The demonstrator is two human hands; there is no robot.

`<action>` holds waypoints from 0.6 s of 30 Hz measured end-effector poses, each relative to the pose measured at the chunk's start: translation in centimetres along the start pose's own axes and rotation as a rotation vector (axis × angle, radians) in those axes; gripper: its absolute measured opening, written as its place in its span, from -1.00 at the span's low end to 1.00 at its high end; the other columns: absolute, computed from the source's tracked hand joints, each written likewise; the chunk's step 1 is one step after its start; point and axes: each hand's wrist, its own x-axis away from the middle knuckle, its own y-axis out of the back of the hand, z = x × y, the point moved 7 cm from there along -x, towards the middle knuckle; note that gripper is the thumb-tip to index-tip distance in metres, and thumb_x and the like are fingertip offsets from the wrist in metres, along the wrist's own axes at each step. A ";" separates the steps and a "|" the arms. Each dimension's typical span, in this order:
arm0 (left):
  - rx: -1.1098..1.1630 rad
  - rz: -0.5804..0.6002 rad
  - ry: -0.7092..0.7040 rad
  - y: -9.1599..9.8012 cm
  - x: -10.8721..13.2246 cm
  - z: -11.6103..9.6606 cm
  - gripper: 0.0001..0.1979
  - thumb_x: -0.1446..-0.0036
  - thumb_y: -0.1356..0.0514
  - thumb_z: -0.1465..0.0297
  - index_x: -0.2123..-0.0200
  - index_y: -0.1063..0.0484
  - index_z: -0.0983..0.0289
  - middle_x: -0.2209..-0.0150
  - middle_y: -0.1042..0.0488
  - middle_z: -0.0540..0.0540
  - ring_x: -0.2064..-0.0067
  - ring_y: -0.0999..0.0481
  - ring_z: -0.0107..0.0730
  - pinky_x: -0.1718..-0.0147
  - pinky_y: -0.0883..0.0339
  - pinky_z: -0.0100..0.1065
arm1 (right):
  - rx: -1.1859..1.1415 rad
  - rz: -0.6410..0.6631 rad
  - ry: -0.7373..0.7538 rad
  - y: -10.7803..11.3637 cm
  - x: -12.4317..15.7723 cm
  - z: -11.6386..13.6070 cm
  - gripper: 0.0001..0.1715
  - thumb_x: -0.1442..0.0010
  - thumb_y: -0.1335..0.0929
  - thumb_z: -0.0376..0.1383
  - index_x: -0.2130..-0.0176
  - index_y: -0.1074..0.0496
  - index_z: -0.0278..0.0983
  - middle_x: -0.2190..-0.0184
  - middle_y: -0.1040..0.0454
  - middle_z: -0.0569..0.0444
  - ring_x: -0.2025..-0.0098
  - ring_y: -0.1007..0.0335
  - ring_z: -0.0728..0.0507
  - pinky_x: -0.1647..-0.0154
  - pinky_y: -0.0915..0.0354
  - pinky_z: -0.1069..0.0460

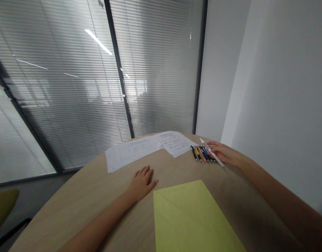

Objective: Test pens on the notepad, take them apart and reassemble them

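Indoors, blinds [161, 70] flank a wooden table [79, 199]; right hand [224, 153] holds white pen [216, 158]; left hand [140, 182] lies spread

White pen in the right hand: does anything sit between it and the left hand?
Yes: between the left hand and the white pen, a row of pens lies on the table. The yellow paper lies nearer the camera, out of that path.

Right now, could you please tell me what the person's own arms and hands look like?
The left hand and right hand are ungloved, with no watch or bracelet visible at either wrist. The left forearm and right forearm are bare where they show clearly, with no distinct sleeve, cable or marking.
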 end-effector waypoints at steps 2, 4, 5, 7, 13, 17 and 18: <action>0.010 -0.004 0.002 0.0 0.1 0.0 -0.45 -0.12 0.11 0.12 -0.04 -0.21 0.39 -0.12 -0.15 0.28 -0.14 -0.10 -0.15 -0.05 0.02 -0.16 | 0.174 -0.035 0.015 -0.1 -0.5 -1.1 -0.63 0.21 -0.31 -0.45 0.31 -0.20 -0.25 0.49 -0.38 0.15 0.56 -0.30 0.00 0.54 -0.26 0.07; 0.022 -0.005 0.003 0.1 0.1 -0.1 -0.45 -0.12 0.10 0.13 -0.03 -0.21 0.39 -0.12 -0.15 0.29 -0.14 -0.10 -0.14 -0.05 0.02 -0.15 | 0.481 -0.133 0.030 0.2 -1.2 -2.1 -0.64 0.16 -0.30 -0.42 0.27 -0.20 -0.26 0.50 -0.38 0.15 0.56 -0.32 0.00 0.55 -0.23 0.09; 0.027 -0.005 0.003 0.1 0.1 -0.1 -0.46 -0.12 0.10 0.13 -0.03 -0.21 0.40 -0.12 -0.15 0.29 -0.14 -0.10 -0.14 -0.05 0.02 -0.15 | 0.680 -0.202 0.033 0.4 -1.5 -2.4 -0.66 0.14 -0.29 -0.40 0.27 -0.20 -0.27 0.55 -0.36 0.18 0.57 -0.31 0.00 0.57 -0.20 0.11; 0.032 -0.006 0.003 0.2 0.2 -0.2 -0.46 -0.12 0.09 0.14 -0.04 -0.21 0.40 -0.12 -0.14 0.30 -0.14 -0.10 -0.14 -0.05 0.02 -0.15 | 0.859 -0.262 0.040 0.4 -2.4 -2.9 -0.69 0.14 -0.29 -0.41 0.29 -0.22 -0.28 0.63 -0.33 0.21 0.60 -0.29 -0.01 0.58 -0.15 0.12; 0.032 -0.005 0.010 0.0 0.2 -0.1 -0.47 -0.11 0.06 0.15 -0.04 -0.22 0.40 -0.12 -0.15 0.29 -0.14 -0.10 -0.13 -0.05 0.02 -0.15 | 1.164 -0.372 0.071 -0.7 -5.3 -2.9 -0.89 0.11 -0.29 -0.41 0.43 -0.31 -0.30 0.50 -0.43 0.06 0.39 -0.33 -0.07 0.43 -0.10 0.10; 0.031 -0.016 0.003 -0.1 0.2 0.0 -0.46 -0.11 0.06 0.15 -0.04 -0.22 0.40 -0.12 -0.15 0.29 -0.14 -0.10 -0.13 -0.05 0.01 -0.15 | 1.316 -0.416 0.040 -1.5 -7.4 -3.2 -0.86 0.01 -0.26 -0.38 0.35 -0.34 -0.33 0.39 -0.46 -0.07 0.30 -0.35 -0.13 0.38 -0.11 0.08; 0.031 -0.017 0.003 -0.2 0.3 0.0 -0.46 -0.11 0.06 0.15 -0.04 -0.21 0.40 -0.12 -0.15 0.29 -0.14 -0.10 -0.13 -0.05 0.01 -0.15 | 1.345 -0.419 0.036 -1.7 -7.9 -3.3 -0.85 -0.01 -0.25 -0.37 0.33 -0.34 -0.34 0.37 -0.46 -0.08 0.29 -0.36 -0.14 0.37 -0.12 0.07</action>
